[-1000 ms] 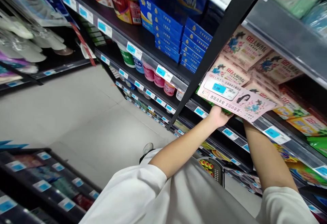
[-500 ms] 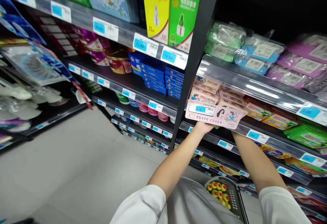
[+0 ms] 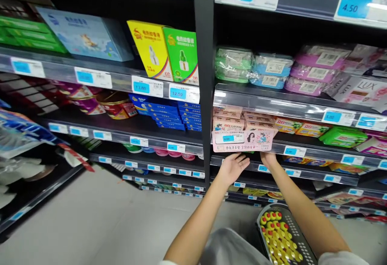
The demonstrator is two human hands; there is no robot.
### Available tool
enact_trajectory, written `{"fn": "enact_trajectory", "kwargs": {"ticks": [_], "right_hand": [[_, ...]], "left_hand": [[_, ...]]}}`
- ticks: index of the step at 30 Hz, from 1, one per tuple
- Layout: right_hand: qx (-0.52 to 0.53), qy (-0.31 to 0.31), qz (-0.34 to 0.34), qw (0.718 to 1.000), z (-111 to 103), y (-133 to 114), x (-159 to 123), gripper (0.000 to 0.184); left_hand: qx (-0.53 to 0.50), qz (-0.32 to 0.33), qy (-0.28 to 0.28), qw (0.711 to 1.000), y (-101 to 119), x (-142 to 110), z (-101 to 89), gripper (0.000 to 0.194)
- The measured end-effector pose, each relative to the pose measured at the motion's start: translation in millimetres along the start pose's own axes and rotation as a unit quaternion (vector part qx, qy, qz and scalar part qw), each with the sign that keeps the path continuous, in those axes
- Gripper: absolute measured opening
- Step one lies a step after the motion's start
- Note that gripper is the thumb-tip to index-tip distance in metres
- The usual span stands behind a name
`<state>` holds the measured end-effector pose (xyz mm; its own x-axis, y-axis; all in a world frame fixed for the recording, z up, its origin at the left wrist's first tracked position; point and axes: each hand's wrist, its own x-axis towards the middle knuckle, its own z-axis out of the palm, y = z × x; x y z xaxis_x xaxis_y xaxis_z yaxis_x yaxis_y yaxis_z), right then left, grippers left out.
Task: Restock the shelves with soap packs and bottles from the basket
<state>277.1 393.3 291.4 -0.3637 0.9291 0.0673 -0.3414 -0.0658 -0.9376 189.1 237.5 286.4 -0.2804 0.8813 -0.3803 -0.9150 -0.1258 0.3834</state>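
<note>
- Pink sign (image 3: 242, 141) hangs at the front of a shelf (image 3: 322, 156), just right of the dark post (image 3: 204, 75); it lies more level in the view than a second ago.
- Pink boxes (image 3: 228, 124) are stacked directly behind it.
- Left hand (image 3: 232, 169) is palm up just below the sign, its grip wide and empty. Its fingers now show, where earlier they were hidden under the sign.
- Right hand (image 3: 268, 158) has come into view at the sign's lower right corner; its fingertips are partly hidden, so I cannot tell its grip or whether it holds anything.
- Red-and-orange boxes (image 3: 310, 129) and a green pack (image 3: 343, 137) sit to the right on the same shelf.
- Wrapped packs (image 3: 270, 71) in green, blue and purple fill the shelf above.
- Basket (image 3: 259, 221) below the forearms holds yellow bottles (image 3: 279, 241), more of them visible than before.
</note>
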Motion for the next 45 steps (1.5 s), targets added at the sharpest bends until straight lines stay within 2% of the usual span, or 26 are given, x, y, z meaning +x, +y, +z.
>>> {"fn": "enact_trajectory", "kwargs": {"ticks": [3,6,9,14,19,34,45], "right_hand": [[0.025,0.037,0.010,0.999,-14,3,-38,0.027],[0.037,0.027,0.030,0.999,-18,-2,-73,0.028],[0.042,-0.005,0.038,0.998,-7,-13,-91,0.032],[0.048,0.053,0.071,0.995,17,-20,-92,0.046],[0.051,0.095,0.074,0.991,25,-12,-92,0.049],[0.113,0.094,0.072,0.987,25,13,-107,0.047],[0.107,0.090,0.070,0.988,23,10,-104,0.049]], "left_hand": [[0.047,0.093,0.007,0.995,5,-25,-12.0,0.025],[0.108,0.184,0.027,0.977,16,-35,-19.0,0.034],[0.130,0.206,0.039,0.969,24,-33,-21.7,0.047],[0.155,0.222,0.045,0.962,26,-28,-25.3,0.054],[0.180,0.227,0.047,0.956,28,-25,-31.0,0.057],[0.243,0.286,0.067,0.924,29,-19,-42.2,0.046],[0.241,0.295,0.086,0.921,25,-21,-45.5,0.050]]}}
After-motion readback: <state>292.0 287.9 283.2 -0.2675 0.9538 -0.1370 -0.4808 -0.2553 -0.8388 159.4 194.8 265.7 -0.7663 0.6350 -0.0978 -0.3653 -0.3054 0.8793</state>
